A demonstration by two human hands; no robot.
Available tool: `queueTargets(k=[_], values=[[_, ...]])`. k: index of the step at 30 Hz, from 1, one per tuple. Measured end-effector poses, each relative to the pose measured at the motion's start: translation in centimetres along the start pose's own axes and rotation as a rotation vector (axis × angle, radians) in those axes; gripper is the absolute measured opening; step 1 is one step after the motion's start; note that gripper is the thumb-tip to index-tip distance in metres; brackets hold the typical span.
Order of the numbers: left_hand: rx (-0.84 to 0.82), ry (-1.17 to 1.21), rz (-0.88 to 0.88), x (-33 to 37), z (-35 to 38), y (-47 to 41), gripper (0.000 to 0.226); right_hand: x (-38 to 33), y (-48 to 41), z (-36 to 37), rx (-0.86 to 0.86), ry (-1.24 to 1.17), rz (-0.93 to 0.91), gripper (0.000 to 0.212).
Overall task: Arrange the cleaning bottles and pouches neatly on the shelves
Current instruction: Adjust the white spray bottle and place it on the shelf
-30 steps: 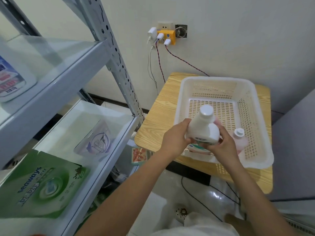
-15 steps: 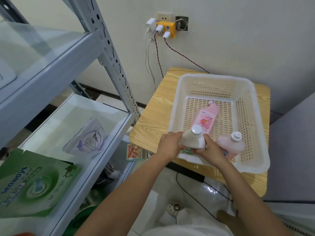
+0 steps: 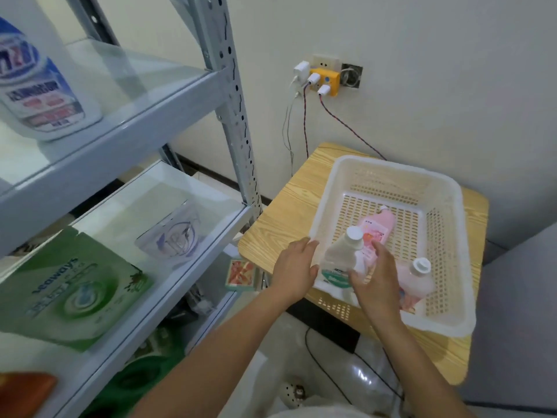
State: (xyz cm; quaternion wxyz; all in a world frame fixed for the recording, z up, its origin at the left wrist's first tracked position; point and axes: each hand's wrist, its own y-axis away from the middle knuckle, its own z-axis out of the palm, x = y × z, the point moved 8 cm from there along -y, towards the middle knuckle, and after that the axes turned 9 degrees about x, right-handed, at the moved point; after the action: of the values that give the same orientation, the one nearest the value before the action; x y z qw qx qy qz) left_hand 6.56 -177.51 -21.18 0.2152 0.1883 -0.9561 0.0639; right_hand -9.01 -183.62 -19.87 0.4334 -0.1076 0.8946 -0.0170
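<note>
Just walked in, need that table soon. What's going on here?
A person is sorting cleaning products in a white slotted plastic basket on a wooden table beside grey metal shelves. A white bottle with a green label leans in the basket's near corner; the right hand touches it, grip unclear, the left hand is open beside the rim. A flat pink bottle and a pale pink bottle sit in it.

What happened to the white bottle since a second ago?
The white bottle came down into the basket's near corner. The left hand let go and opened; the right hand is still on it. The flat pink bottle, the round pink bottle and the green pouch stayed put.
</note>
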Motion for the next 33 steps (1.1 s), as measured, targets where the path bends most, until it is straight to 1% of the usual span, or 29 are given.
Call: queueTargets(k=[2,4,6,9,11,14,16,18,20,23,25,26,27,29,31,33], values=[[0.090,-0.029,-0.073,-1.5,-2.5,1.1,0.055,-3.3,0.1,-1.2,0.103,-0.052,-0.121,0.070],[0.215,-0.091,-0.136,-3.1,-6.1,2.1,0.052,-7.5,0.1,-1.7,0.173,-0.078,-0.284,0.065],[0.360,-0.164,-0.176,-4.4,-10.5,3.2,0.049,-12.1,0.3,-1.0,0.174,-0.083,-0.456,0.061],[0.542,-0.294,-0.280,-5.7,-17.6,5.3,0.055,-19.1,0.7,1.6,0.082,-0.133,-0.675,0.056],[0.688,-0.433,-0.352,-6.5,-22.4,7.2,0.060,-24.1,1.4,3.3,-0.005,-0.185,-0.797,0.055],[0.916,-0.578,-0.434,-7.7,-27.9,10.7,0.069,-31.3,2.4,4.9,-0.140,-0.311,-0.898,0.054],[0.967,-0.638,-0.495,-8.5,-30.0,12.7,0.071,-35.7,2.7,5.7,-0.232,-0.423,-0.901,0.056],[0.964,-0.689,-0.549,-9.4,-31.0,14.1,0.072,-39.5,2.8,6.7,-0.341,-0.535,-0.840,0.063],[0.930,-0.732,-0.585,-10.3,-31.1,15.1,0.073,-42.7,2.9,7.9,-0.457,-0.620,-0.745,0.073],[0.880,-0.811,-0.568,-11.2,-30.7,15.7,0.074,-46.1,2.7,10.2,-0.618,-0.700,-0.580,0.088],[0.863,-0.845,-0.556,-11.3,-30.6,15.9,0.074,-47.2,2.6,12.1,-0.740,-0.768,-0.461,0.091],[0.857,-0.847,-0.557,-11.3,-30.6,16.0,0.074,-47.3,2.7,13.1,-0.775,-0.774,-0.422,0.090],[0.852,-0.848,-0.563,-11.3,-30.6,16.1,0.075,-47.3,2.7,13.9,-0.777,-0.750,-0.403,0.085],[0.848,-0.850,-0.575,-11.3,-30.8,16.2,0.077,-47.1,2.8,14.7,-0.724,-0.682,-0.425,0.075],[0.849,-0.841,-0.584,-11.2,-30.9,16.3,0.079,-47.2,3.2,14.8,-0.694,-0.666,-0.485,0.072],[0.836,-0.829,-0.588,-11.1,-30.9,16.3,0.082,-47.3,3.4,14.9,-0.706,-0.674,-0.510,0.074]])
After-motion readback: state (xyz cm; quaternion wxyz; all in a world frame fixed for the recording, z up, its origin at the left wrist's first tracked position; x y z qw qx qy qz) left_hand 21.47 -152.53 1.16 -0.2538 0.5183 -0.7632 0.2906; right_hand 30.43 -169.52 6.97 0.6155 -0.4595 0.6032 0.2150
